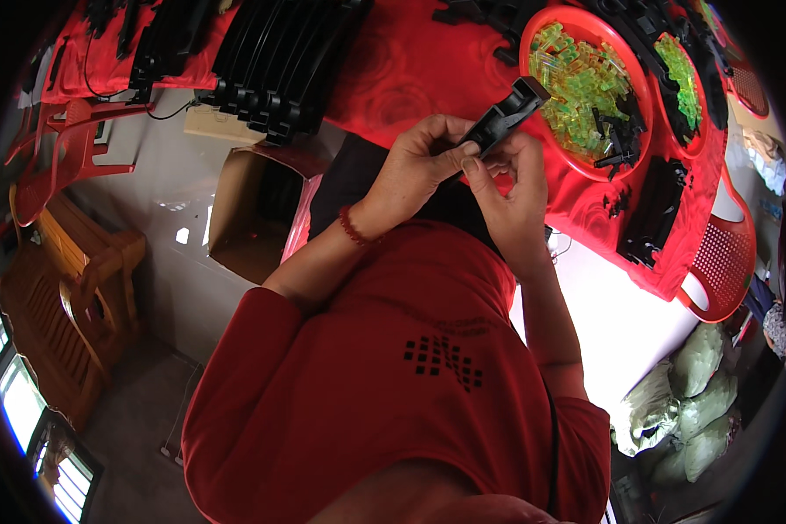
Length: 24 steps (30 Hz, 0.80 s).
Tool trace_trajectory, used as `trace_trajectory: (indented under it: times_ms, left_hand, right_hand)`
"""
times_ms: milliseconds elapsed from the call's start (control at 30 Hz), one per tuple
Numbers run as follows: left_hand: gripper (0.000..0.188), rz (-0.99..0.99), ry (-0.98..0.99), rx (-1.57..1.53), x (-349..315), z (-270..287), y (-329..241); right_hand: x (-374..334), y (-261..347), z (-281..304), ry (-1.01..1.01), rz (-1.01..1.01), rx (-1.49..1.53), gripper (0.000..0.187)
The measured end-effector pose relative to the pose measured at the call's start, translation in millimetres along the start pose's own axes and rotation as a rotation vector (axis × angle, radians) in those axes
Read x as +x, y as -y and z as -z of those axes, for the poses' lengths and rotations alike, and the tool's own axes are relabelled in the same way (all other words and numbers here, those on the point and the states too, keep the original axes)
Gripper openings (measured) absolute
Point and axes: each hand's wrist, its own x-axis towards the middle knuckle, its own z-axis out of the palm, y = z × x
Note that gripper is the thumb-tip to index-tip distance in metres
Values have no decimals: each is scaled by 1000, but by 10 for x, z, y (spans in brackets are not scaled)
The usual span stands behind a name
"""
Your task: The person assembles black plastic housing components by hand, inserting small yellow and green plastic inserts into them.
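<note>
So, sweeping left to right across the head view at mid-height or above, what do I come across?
Wooden chair, cardboard box, left hand, right hand, big red bowl, perforated chair.

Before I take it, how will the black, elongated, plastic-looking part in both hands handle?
The black part is probably stiff: it juts straight past the left hand and right hand without visible sag. Likely light for its size, since its far end looks hollowed. Its faintly glossy surface might be slippery.
</note>
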Motion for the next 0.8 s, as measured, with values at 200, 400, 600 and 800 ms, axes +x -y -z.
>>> trace_trajectory:
  times_ms: [200, 400, 600, 800]
  left_hand:
    - [20, -48, -17, -20, -12, -37, -23]
    - [17, -135, -41, 215, -10, -2, 48]
    - [15, -181, -78, 216, -40, 9, 128]
    - [12, -92, -96, 183, -58, 25, 180]
  right_hand:
    - [-23, 4, 5, 15, 45, -63, 29]
    - [-45, 18, -15, 17, 21, 87, 30]
    - [-111, 22, -37, 1, 98, -76, 31]
    - [-152, -27, -64, -22, 105, -123, 36]
